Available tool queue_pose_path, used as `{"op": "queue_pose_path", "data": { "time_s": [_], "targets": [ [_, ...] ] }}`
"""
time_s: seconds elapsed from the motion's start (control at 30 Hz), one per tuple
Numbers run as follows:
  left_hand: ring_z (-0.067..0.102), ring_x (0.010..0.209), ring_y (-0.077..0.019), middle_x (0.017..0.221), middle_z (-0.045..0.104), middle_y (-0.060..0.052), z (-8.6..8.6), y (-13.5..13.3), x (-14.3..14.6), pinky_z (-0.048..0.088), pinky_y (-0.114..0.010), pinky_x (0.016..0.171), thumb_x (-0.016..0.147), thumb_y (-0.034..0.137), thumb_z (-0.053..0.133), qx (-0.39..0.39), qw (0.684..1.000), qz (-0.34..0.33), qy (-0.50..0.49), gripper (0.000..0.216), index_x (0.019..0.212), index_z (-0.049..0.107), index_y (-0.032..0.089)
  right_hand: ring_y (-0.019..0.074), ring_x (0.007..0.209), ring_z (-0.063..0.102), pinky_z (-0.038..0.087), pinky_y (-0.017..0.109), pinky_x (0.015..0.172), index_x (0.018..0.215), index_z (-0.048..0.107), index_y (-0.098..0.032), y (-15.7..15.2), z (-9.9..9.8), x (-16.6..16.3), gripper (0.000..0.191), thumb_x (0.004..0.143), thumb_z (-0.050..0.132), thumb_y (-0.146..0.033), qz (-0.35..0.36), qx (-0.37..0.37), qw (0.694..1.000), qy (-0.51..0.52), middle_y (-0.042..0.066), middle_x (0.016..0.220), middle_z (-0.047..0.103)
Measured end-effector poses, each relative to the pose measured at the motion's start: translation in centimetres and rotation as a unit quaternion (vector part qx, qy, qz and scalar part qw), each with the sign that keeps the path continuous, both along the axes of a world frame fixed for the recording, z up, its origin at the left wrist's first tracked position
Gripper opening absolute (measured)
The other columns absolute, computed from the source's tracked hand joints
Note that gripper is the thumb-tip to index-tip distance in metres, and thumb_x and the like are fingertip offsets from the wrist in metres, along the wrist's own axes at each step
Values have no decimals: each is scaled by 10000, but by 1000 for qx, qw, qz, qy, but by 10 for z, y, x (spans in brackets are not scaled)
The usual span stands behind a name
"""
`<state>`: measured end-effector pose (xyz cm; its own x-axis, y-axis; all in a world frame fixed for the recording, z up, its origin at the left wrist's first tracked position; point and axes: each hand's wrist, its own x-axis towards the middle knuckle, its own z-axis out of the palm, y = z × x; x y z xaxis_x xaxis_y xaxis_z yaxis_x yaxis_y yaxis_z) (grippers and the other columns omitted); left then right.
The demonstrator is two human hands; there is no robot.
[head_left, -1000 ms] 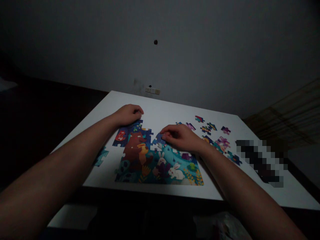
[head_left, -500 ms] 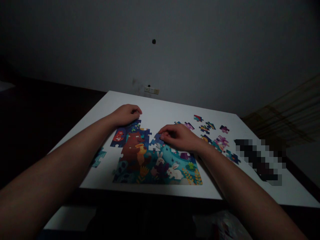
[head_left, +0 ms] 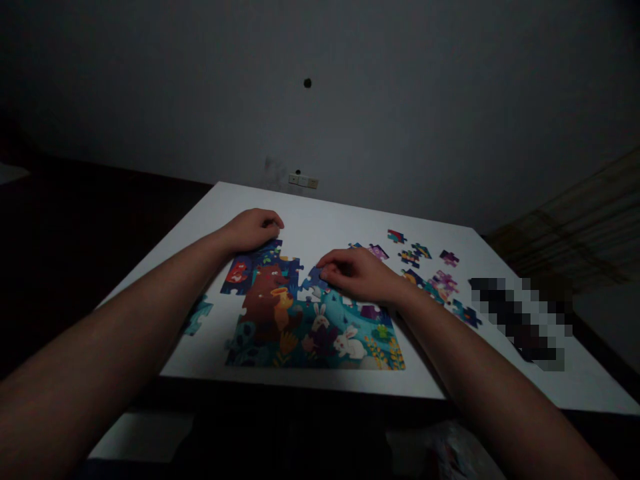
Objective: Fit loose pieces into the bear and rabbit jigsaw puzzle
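A partly built jigsaw puzzle [head_left: 300,327] with a brown bear and white rabbits lies on the white table [head_left: 330,220]. My left hand [head_left: 253,229] rests curled on the puzzle's far left corner, fingers bent down against the pieces. My right hand [head_left: 357,275] pinches a dark blue puzzle piece [head_left: 315,277] at the puzzle's upper edge, beside a gap in the picture. The piece touches the assembled part.
Several loose pieces [head_left: 425,263] lie scattered to the right of my right hand. A teal piece [head_left: 197,315] sits alone at the left table edge. A blurred dark object [head_left: 520,313] lies at the right. The wall behind has a socket [head_left: 303,180]. The room is dim.
Between one second ago and now the view shifted slightly; my right hand with the blue piece stays at the same spot on the puzzle. Nothing else has visibly moved.
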<state>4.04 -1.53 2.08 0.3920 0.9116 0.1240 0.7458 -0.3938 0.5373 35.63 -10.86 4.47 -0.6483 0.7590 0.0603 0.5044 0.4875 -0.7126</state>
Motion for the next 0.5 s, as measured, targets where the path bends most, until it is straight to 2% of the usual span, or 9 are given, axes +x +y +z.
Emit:
{"op": "queue_pose_path", "data": {
  "time_s": [0.5],
  "targets": [
    [656,788,-214,870,735,-62,3,-2,3,483,-376,805,860,425,605,-15,1000,5,-6,400,1125,782,184,154,748,628,474,303,705,1152,792,-211,0,0,0,230,1003,674,-342,0,1,1000,-8,19,868,738]
  ]
}}
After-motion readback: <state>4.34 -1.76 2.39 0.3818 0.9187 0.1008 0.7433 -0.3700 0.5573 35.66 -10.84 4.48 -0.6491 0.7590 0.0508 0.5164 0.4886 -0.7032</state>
